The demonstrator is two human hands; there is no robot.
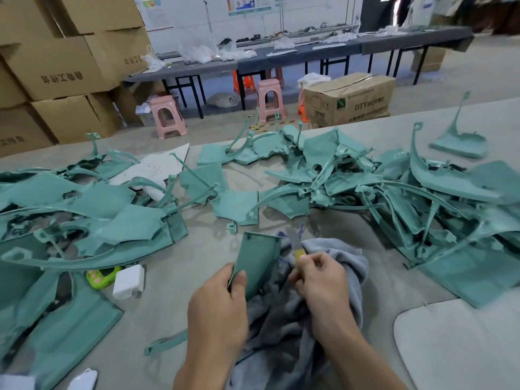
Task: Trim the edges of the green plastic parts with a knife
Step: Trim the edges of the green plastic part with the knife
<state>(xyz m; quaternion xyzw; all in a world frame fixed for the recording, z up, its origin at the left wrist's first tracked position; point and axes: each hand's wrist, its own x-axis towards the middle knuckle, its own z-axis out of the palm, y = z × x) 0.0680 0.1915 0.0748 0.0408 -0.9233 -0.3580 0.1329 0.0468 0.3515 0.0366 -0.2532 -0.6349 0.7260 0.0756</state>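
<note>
A heap of glossy green plastic parts (pixel 84 209), curved and ragged-edged, was spread over the left of the grey table (pixel 365 291). A flat green panel (pixel 257 260) was pinched at its lower corner by the left hand (pixel 222 302), thumb on its face, held upright above a soft grey cloth (pixel 284 319). The right hand (pixel 320 280) was curled round a yellow-handled knife (pixel 299 250); its blade was blurred. Another pile (pixel 422 198) lay to the right.
</note>
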